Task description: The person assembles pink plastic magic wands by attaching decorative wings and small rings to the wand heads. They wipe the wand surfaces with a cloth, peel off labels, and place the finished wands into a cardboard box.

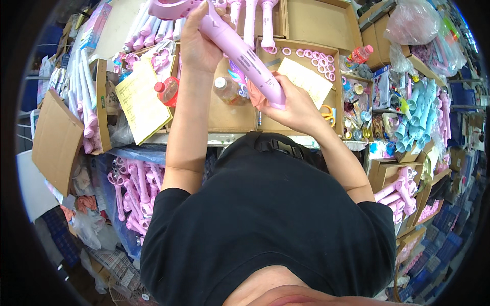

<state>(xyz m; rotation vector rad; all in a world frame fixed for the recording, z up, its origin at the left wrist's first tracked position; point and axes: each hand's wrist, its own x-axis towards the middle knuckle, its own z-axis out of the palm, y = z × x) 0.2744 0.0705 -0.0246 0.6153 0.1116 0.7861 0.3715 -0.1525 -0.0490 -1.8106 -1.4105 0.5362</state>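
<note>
We held the pink wand [240,53] slanting from upper left toward centre. Our left hand [198,45] clasped it near the ringed end, our right hand [295,106] the lower end.

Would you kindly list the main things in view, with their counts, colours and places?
long tubular piece: one, pink, upper middle
cloth-like item: one, coral, beside that piece's lower end
cardboard trays: several, brown, across the bench
small rings: many, pink, in a tray
bottle with white cap: one, clear, between forearms
red-capped bottles: two, left forearm and upper right
printed papers: two lots, yellow, left and right
scissors: one, yellow-handled, right
pink pieces: many, lower left, right and top
light blue pieces: several, right
left hand: one, bare, gripping the piece's upper part
right hand: one, bare, gripping its lower end
</note>
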